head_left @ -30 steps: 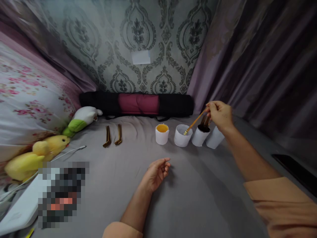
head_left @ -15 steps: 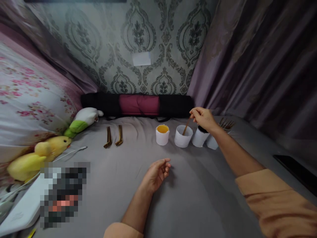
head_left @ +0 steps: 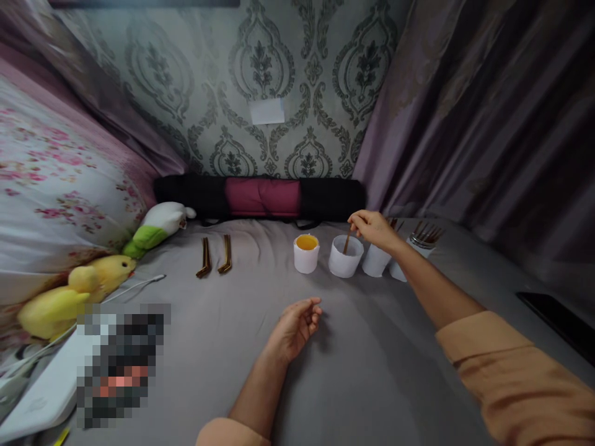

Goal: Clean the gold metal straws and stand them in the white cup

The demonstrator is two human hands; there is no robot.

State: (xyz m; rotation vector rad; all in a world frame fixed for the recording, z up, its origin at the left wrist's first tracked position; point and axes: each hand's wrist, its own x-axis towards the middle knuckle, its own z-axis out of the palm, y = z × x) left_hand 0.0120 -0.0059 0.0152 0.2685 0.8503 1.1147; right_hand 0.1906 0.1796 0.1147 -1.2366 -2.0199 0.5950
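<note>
My right hand (head_left: 372, 229) pinches the upper end of a thin brown stick (head_left: 346, 244). The stick's lower part is inside a wide white cup (head_left: 344, 265). To the left of that cup stands a white cup with yellow inside (head_left: 305, 259). Two more white containers, one of them (head_left: 375, 263) partly behind my right hand and wrist, stand to the right. Several brown sticks (head_left: 426, 233) poke up from a container at the far right. My left hand (head_left: 295, 328) rests on the grey sheet, palm sideways, fingers loosely bent and holding nothing.
Two bundles of bent brown-gold sticks (head_left: 204, 257) lie left of the cups. Plush toys (head_left: 102, 275), a cable and a white device (head_left: 41, 393) are at the left. A black and maroon roll (head_left: 263, 197) lies along the wall; a dark flat object (head_left: 562, 322) lies right.
My right hand has moved slightly left and down, and less of the stick shows above the wide cup. My left hand stays in place.
</note>
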